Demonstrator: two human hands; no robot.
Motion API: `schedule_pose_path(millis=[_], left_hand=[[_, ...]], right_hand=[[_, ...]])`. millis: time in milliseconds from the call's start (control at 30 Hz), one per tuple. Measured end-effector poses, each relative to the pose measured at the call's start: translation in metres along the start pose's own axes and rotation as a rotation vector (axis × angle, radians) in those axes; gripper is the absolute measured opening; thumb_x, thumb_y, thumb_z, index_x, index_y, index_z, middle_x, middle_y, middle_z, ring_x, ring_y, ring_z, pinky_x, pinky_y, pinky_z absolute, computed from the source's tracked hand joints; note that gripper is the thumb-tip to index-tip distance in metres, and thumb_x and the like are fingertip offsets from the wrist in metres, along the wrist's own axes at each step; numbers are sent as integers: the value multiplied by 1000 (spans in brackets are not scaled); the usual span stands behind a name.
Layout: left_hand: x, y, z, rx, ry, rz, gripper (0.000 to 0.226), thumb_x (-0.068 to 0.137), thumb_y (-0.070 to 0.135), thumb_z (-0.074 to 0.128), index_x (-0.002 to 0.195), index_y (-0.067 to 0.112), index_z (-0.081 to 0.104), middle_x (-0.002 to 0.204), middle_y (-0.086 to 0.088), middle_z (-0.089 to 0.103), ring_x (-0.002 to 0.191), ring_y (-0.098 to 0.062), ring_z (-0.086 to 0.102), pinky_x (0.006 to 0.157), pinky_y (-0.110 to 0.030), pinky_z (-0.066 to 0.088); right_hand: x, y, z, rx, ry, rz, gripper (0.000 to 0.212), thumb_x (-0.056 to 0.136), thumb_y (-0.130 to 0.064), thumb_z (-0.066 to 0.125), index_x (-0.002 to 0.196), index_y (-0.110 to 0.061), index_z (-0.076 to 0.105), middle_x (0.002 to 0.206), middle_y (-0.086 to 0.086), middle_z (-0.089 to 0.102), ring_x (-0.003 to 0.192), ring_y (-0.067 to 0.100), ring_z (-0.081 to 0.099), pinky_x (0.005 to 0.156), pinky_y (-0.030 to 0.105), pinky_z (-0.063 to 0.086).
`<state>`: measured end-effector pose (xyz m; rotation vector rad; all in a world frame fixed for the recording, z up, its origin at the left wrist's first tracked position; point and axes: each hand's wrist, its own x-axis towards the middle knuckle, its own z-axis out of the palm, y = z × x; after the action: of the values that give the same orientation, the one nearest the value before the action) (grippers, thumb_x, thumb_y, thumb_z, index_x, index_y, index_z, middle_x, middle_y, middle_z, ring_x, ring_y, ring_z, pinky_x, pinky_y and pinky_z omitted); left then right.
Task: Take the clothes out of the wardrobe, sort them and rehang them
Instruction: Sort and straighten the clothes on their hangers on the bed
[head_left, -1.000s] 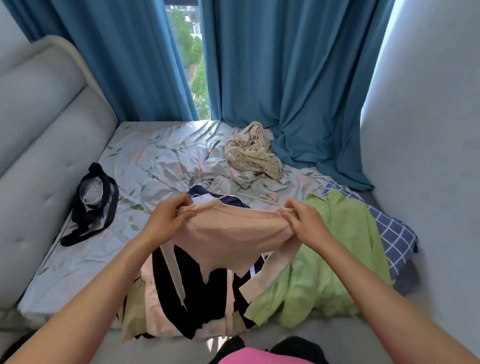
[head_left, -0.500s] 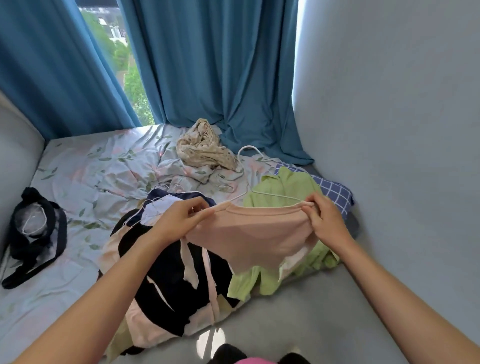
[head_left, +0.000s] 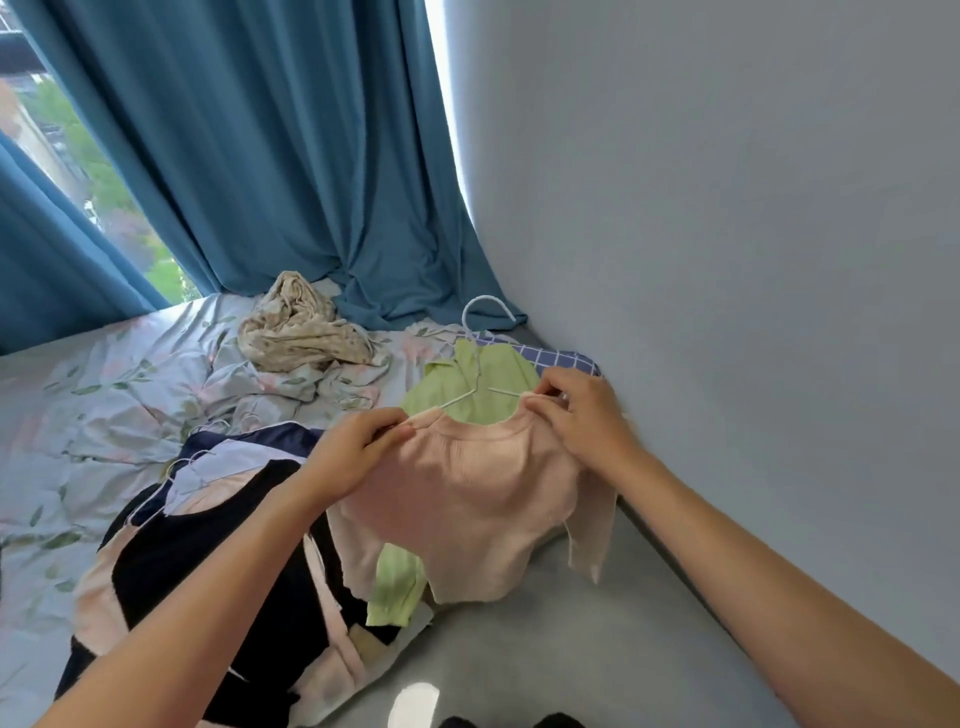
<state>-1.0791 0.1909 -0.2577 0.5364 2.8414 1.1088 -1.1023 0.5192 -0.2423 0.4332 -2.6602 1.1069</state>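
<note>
While the left hand (head_left: 358, 452) and the right hand (head_left: 584, 415) each pinch a shoulder of the pink top (head_left: 467, 499), it hangs spread between them above the green shirt (head_left: 493, 379) on its white hanger (head_left: 475, 332), beside the dark clothes pile (head_left: 223, 545) on the bed (head_left: 104, 395).

Teal curtains (head_left: 270, 156) — grey wall (head_left: 727, 208), daylit window (head_left: 62, 135)

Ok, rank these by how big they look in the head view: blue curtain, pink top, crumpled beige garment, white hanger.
1. blue curtain
2. pink top, held nearer the camera, which enlarges it
3. crumpled beige garment
4. white hanger, partly hidden by the top
</note>
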Motion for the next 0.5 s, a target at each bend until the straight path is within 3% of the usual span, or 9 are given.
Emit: schedule_pose_path(millis=[100,167,200,267,367,500], left_hand=[[18,19,23,-2,3,-6,34,107,35,57,75,46,54,73,15,58,71,-8,54,68,-38,40],[22,25,33,-2,-4,-15,30,107,39,56,77,46,56,75,17,59,72,-7,54,70,-39,42],[23,27,37,4,4,-21,28,106,43,55,78,45,57,75,16,59,73,-8,55,70,-39,43],[24,31,43,7,34,-40,27,106,43,56,78,44,57,77,15,61,75,-8,58,71,-38,44],[29,38,55,6,68,-50,26,106,38,57,81,45,59,80,15,64,78,-8,61,73,-35,45],[37,40,67,-35,75,-56,21,104,44,52,87,36,60,84,10,63,83,-15,62,78,-43,48]], right_hand=[[-2,18,-9,54,10,-4,18,93,-24,77,81,-19,65,80,-10,66,80,5,61,74,23,48],[-2,39,-19,118,-88,51,11,91,-22,78,84,-21,71,82,-11,70,83,4,64,77,19,48],[-2,52,-26,164,-171,88,5,92,-22,77,89,-24,75,88,-12,73,88,3,67,81,19,50],[3,78,-42,205,-300,127,19,95,-20,73,110,-29,79,105,-16,76,101,1,68,93,20,52],[10,111,-65,56,-385,124,28,101,-24,65,127,-28,73,119,-15,73,108,-1,65,99,22,50],[16,135,-69,-78,-478,81,23,106,-32,56,95,-19,72,91,-7,72,83,7,64,81,37,54]])
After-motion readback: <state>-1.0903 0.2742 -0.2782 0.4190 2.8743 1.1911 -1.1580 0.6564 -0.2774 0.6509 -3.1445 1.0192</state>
